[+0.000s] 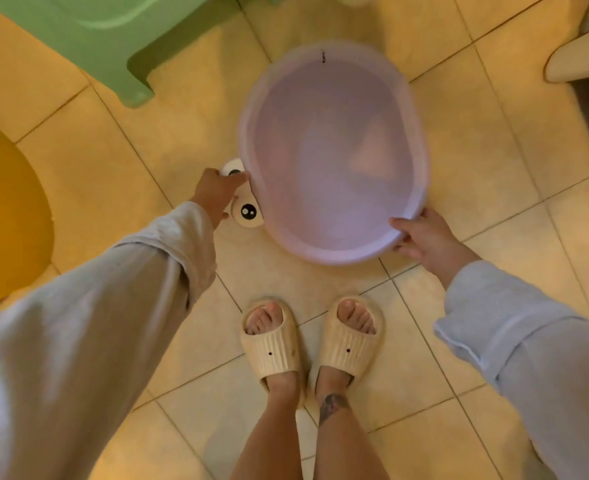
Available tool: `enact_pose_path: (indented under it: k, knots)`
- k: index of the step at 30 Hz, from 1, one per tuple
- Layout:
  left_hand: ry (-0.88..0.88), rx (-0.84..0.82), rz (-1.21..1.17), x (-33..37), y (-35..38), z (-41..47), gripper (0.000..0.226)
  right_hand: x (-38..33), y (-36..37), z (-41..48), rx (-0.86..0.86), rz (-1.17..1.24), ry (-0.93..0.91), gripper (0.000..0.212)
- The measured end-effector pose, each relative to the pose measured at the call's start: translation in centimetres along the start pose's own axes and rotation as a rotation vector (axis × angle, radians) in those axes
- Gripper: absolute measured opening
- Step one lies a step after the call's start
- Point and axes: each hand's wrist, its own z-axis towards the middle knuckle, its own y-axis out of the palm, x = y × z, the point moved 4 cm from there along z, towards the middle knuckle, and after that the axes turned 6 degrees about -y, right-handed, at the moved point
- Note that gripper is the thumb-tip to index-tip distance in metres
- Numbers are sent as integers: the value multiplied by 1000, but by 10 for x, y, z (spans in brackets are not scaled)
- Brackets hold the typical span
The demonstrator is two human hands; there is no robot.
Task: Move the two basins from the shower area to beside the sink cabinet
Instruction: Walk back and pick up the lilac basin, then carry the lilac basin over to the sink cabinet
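A pale purple oval basin (pixel 334 154) is above the tiled floor in front of my feet. My right hand (pixel 428 240) grips its near right rim, thumb over the edge. My left hand (pixel 216 192) reaches to its left rim, fingers touching the edge beside two white cartoon eyes (pixel 248 211) that stick out from under the basin. Whether those eyes belong to a second basin beneath cannot be told.
A green plastic stool (pixel 113 39) stands at the upper left. A yellow rounded object (pixel 5 209) lies at the left edge. A cream-coloured base (pixel 580 60) sits at the upper right. My feet in beige slippers (pixel 310 344) stand on beige tiles.
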Motion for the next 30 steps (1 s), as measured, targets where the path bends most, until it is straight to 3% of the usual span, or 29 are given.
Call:
enact_pose_path:
  k: [3,8,12,17,21,30]
  knots:
    - [-49,-89,-192,-7,2,-4,48,4,-2,-1,-19,190,21,48]
    - [-120,-154,-215,-23,-24,-65,14,2,-22,-68,10,200,79,48]
    - [-126,-176,-211,-37,-62,-150,15,-11,-43,-167,1,188,112,47]
    - [-190,-180,-255,-58,-125,-285,38,-40,-77,-315,-23,137,104,38]
    - [-186,-194,-283,-65,-174,-387,35,-65,-99,-422,-25,137,73,41]
    - [-76,-141,-394,-52,-238,-522,41,-104,-133,-565,-27,216,-94,26]
